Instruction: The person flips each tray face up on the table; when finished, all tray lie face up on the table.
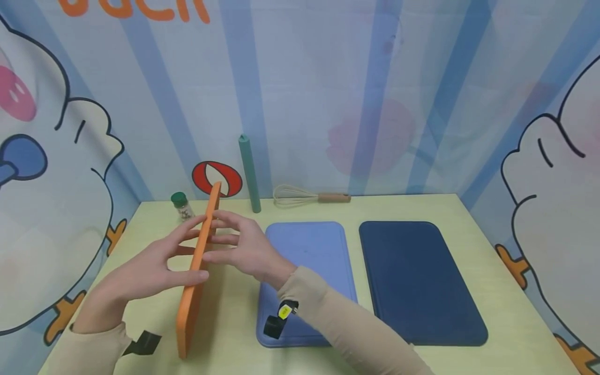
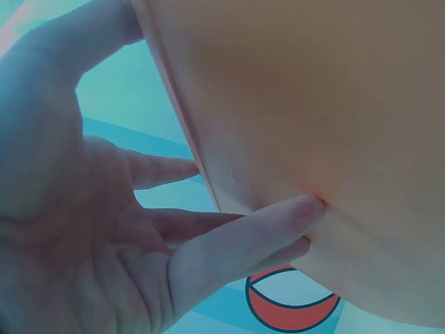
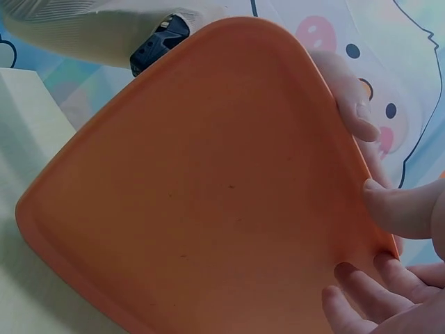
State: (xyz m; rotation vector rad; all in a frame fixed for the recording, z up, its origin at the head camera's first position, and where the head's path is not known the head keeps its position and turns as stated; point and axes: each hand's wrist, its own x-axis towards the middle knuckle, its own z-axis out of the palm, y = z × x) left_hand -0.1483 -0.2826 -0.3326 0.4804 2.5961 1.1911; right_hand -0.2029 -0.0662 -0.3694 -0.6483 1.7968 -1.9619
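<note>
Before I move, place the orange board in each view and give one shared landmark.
Head: orange board, left of centre, seen edge-on.
Left wrist: orange board, across the upper right.
Right wrist: orange board, large, mid-picture.
Landmark: left hand, touching it in all three.

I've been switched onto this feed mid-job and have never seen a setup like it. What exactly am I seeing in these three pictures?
No robot here: these are a person's left hand and right hand, both bare. The widest picture is taken from the person's head, looking forward and down; the other two are taken from the left and right wrists. Between the hands is an orange board, seen nearly edge-on from the head. The left hand grips it at its edge; the right hand's fingertips touch its face. On the pale table are a light blue board, a dark blue board, a whisk, a green-lidded jar and a green stick.
</note>
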